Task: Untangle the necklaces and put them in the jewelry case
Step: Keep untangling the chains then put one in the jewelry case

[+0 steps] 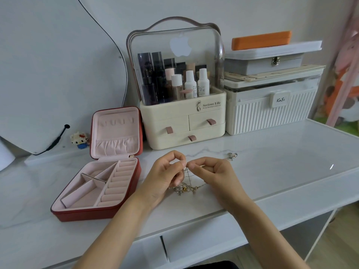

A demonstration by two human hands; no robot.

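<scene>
A tangle of thin gold and silver necklaces (186, 188) lies on the white marble table (272, 171), with strands rising between my hands. My left hand (167, 171) and my right hand (211, 169) each pinch a chain at about the same spot, fingertips nearly touching above the tangle. A silver pendant (232, 155) lies on the table just beyond my right hand. The red jewelry case (101, 181) stands open to the left, its pink-lined compartments and ring rolls bare, its lid upright.
A cream cosmetics organizer (184, 121) with drawers stands behind my hands. A white ribbed box (272, 111) with stacked boxes on it is at back right. A mirror (58, 65) and a small toy figure (80, 139) are at back left. The table's front edge runs below my wrists.
</scene>
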